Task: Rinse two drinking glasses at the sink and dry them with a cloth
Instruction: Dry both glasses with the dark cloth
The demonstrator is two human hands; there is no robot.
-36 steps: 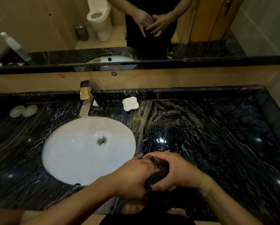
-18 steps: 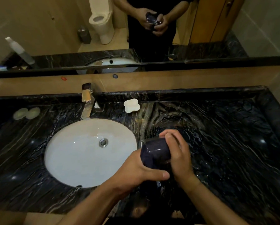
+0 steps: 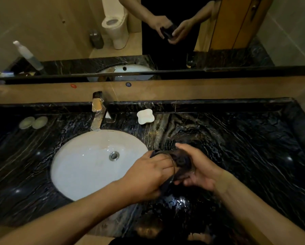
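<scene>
We've got both hands, left hand [image 3: 146, 175] and right hand [image 3: 199, 171], wrapped around the cloth-covered glass [image 3: 180, 162] right of the sink [image 3: 88, 167]; wet glass could slip onto the stone.

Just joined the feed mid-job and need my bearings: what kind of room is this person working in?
Most likely a bathroom. A white oval sink with a metal faucet is set in a dark marble counter, and the wall mirror reflects a toilet behind the person.
</scene>
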